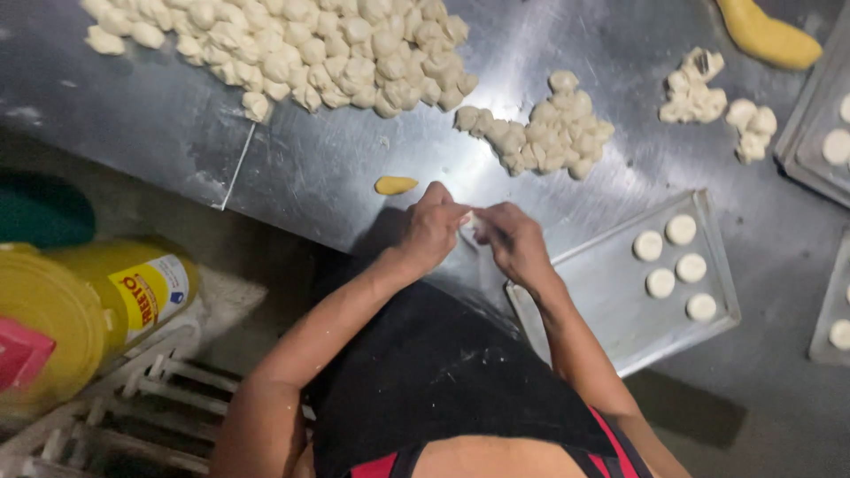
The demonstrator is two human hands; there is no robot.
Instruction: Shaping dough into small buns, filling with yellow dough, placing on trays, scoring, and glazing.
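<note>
Pinching: both hands meet over the near edge of the steel tabletop [354, 168], working one small piece of pale dough [468, 219] between them
Landmark: the nearest baking tray [567, 310], taken as the reference for every place below
Left hand: the left hand [431, 228] sits just left of the tray's near-left corner, fingers curled closed around its side of the dough piece
Right hand: the right hand [513, 241] hovers over that same tray corner, fingertips closed on the other side of the piece
Dough piece: mostly hidden between the fingers, just left of the tray, off the tabletop as far as can be told
Handling: judged soft, light and a little tacky; it should dent under any squeeze, so a gentle hold with the fingertips at its edges suits it
Tray contents: five flattened dough rounds [680, 229] lie on the tray's far-right part, apart from one another
Yellow bit: a small yellow lump [395, 185] lies on the tabletop left of the tray, just beyond the left hand
Small heap: a cluster of dough pieces [544, 133] lies beyond the tray
Big heap: a larger pile [292, 49] lies further beyond and to the left
Other trays: more trays [819, 115] stand to the right
Yellow tub: a yellow container [53, 327] stands well left of the tray, below the tabletop
</note>
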